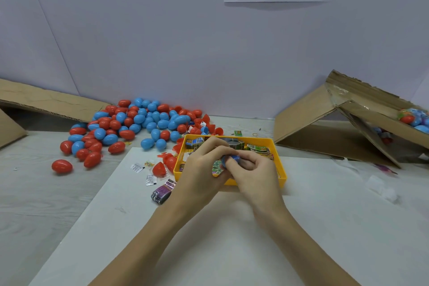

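Observation:
A small blue plastic egg (231,160) sits between both hands, just above the near part of a yellow tray (281,173). My left hand (204,167) curls round its left side, and my right hand (253,170) pinches its right side with fingertips. Most of the egg is hidden by the fingers. The tray holds several small printed packets (258,149). A big heap of red and blue eggs (137,123) lies on the table at the back left.
A white sheet (232,227) covers the table in front of me. Loose red egg halves (159,169), small sachets (137,167) and a purple foil packet (162,193) lie left of the tray. Cardboard boxes stand at the left (46,102) and right (336,123), the right one holding filled eggs.

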### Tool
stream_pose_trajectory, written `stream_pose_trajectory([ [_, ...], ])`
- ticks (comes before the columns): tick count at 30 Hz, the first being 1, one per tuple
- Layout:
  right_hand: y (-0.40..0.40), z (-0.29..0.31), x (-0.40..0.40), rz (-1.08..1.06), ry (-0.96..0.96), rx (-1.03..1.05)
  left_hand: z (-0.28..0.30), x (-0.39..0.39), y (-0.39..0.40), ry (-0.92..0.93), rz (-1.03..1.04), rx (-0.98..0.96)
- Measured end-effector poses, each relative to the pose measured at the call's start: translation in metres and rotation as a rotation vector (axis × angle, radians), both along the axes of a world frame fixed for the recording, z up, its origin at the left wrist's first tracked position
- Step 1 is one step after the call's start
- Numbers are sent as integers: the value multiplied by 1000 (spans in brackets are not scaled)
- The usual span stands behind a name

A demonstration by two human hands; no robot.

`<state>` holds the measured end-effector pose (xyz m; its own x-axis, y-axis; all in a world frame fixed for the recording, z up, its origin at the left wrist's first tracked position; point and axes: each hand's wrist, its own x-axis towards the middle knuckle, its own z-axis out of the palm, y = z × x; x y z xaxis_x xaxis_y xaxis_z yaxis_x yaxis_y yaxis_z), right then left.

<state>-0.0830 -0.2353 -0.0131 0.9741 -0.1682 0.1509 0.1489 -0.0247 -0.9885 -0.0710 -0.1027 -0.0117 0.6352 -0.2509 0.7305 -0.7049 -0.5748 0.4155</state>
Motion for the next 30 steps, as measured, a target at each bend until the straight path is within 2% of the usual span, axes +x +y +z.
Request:
stream_pose_trajectory([
  [5, 4, -6, -2, -18, -71, -129, 7, -4, -1, 3, 21, 29],
  [11, 2, -6, 3, -5, -50, 5, 5, -5, -3, -23, 67, 54],
  [20, 4, -3, 5, -8, -82, 21, 3, -7, -15, -44, 169, 11],
  [25, 2, -2, 8, -61, -25, -1, 4, -9, -17, -47, 209, 62],
  [30, -3, 5, 6, -1, 85, -49, 0, 0, -8, -57, 143, 52],
])
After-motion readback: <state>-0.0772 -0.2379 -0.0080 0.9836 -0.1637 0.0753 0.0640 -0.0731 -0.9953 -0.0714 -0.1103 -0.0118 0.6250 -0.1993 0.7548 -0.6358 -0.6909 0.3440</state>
